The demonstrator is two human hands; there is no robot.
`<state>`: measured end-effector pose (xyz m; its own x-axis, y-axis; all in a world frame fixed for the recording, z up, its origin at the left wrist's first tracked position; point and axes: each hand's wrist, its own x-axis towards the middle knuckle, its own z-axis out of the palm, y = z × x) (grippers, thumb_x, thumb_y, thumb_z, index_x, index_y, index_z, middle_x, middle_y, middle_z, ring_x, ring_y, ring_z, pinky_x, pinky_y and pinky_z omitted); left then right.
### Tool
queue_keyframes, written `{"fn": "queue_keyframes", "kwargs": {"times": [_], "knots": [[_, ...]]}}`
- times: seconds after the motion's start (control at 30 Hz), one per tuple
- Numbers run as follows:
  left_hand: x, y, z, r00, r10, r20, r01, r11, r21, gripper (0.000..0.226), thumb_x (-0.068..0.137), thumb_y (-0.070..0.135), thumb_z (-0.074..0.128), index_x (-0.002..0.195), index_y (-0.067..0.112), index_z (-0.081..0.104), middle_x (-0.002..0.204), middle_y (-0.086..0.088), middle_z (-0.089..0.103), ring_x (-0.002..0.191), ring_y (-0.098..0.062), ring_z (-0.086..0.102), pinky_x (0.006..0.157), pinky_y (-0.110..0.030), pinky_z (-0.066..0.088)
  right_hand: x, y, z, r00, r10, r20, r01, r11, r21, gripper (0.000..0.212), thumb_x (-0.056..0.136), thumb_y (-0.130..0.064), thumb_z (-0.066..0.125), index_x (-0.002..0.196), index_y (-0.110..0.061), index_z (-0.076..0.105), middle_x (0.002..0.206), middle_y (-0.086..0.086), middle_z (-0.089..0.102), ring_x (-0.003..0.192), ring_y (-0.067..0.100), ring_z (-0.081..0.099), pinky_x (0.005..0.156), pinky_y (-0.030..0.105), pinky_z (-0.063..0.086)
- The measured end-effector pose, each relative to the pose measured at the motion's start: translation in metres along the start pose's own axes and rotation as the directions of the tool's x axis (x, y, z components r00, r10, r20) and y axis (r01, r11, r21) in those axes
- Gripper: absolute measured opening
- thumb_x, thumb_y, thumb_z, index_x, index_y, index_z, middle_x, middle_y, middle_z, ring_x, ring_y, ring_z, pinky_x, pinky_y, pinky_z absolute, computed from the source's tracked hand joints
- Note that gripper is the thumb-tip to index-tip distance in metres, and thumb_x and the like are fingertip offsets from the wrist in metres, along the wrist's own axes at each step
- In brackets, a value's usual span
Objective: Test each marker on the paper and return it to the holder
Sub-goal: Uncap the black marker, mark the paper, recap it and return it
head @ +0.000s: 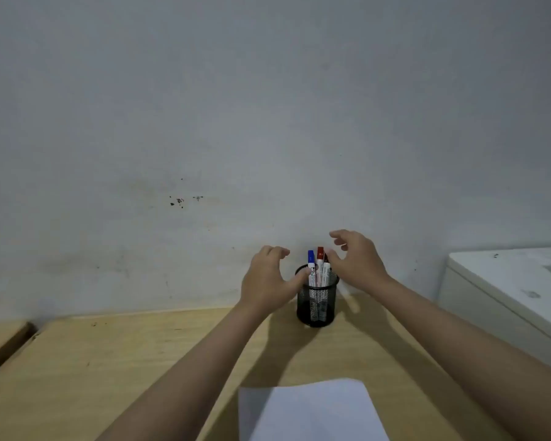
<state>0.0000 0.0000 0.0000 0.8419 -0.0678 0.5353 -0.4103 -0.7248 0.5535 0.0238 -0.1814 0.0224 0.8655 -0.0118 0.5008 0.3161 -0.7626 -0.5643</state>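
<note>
A black mesh holder (316, 305) stands at the far edge of the wooden desk (109, 370), close to the wall. Three markers stick up out of it: a blue-capped marker (311, 265), a red-capped marker (320, 261) and a darker red one (326, 265) partly behind my right hand. My left hand (264, 281) hovers at the holder's left side, fingers curled and apart, thumb near the rim. My right hand (355, 259) is above and right of the markers, fingers spread, holding nothing. A white sheet of paper (309, 412) lies near me on the desk.
A grey wall (268, 122) rises right behind the holder. A white cabinet (509, 288) stands at the right, beside the desk. A second wooden surface (0, 342) adjoins the desk at the left across a dark gap.
</note>
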Motion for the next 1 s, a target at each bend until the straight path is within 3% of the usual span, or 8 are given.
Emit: {"fn": "queue_keyframes", "kwargs": {"times": [0.13,0.33,0.53,0.73,0.9,1.0], "knots": [[-0.001,0.0,0.021,0.997,-0.041,0.062,0.039,0.999,0.03,0.057,0.078,0.053,0.062,0.12,0.015,0.056,0.121,0.001,0.056,0.117,-0.016,0.049,0.085,-0.032,0.047,0.0,0.012,0.011,0.995,0.058,0.084,-0.047,0.992,-0.12,0.046,0.086,-0.026,0.058,0.13,-0.015,0.052,0.12,0.011,0.056,0.107,0.024,0.057,0.087,0.04,0.05],[0.006,-0.005,0.044,0.992,-0.084,0.093,0.072,0.99,0.122,0.048,0.08,0.053,0.06,0.104,0.011,0.064,0.109,-0.003,0.058,0.104,-0.02,0.052,0.075,-0.036,0.051,0.016,0.028,0.025,0.992,0.088,0.096,-0.067,0.977,-0.203,0.048,0.087,-0.03,0.057,0.133,-0.016,0.051,0.12,0.013,0.052,0.111,0.029,0.053,0.088,0.043,0.049],[0.007,-0.012,0.053,0.988,-0.122,0.094,0.115,0.991,0.075,0.051,0.079,0.052,0.062,0.109,0.011,0.064,0.11,-0.004,0.057,0.106,-0.019,0.051,0.076,-0.034,0.051,0.02,0.034,0.031,0.999,0.02,0.051,-0.009,0.979,-0.205,0.03,0.086,-0.028,0.059,0.114,-0.017,0.062,0.104,0.008,0.055,0.096,0.024,0.054,0.081,0.039,0.047],[0.003,-0.009,0.051,0.988,-0.125,0.093,0.118,0.99,0.075,0.048,0.081,0.049,0.061,0.11,0.011,0.063,0.112,-0.005,0.057,0.108,-0.021,0.051,0.078,-0.035,0.049,0.009,0.023,0.015,0.994,-0.097,-0.048,0.096,0.995,-0.015,0.006,0.079,-0.013,0.064,0.085,-0.01,0.066,0.076,0.003,0.06,0.068,0.014,0.054,0.063,0.029,0.046],[-0.014,0.011,0.035,0.997,-0.074,0.006,0.074,0.976,-0.207,0.032,0.085,0.033,0.061,0.112,0.016,0.06,0.111,-0.003,0.059,0.1,-0.014,0.058,0.081,-0.026,0.046,-0.011,-0.009,-0.027,0.956,-0.171,-0.238,0.195,0.977,0.084,0.004,0.075,-0.007,0.068,0.079,-0.009,0.067,0.073,0.005,0.067,0.064,0.016,0.062,0.062,0.026,0.052],[-0.031,0.038,0.014,0.995,-0.087,-0.042,0.054,0.859,-0.509,0.021,0.087,0.026,0.061,0.108,0.025,0.06,0.099,0.0,0.067,0.084,-0.007,0.064,0.071,-0.022,0.051,-0.039,-0.026,-0.045,0.927,-0.164,-0.339,0.232,0.957,0.173,0.005,0.073,-0.004,0.069,0.074,-0.008,0.066,0.071,0.004,0.068,0.062,0.013,0.063,0.058,0.019,0.052]]}}
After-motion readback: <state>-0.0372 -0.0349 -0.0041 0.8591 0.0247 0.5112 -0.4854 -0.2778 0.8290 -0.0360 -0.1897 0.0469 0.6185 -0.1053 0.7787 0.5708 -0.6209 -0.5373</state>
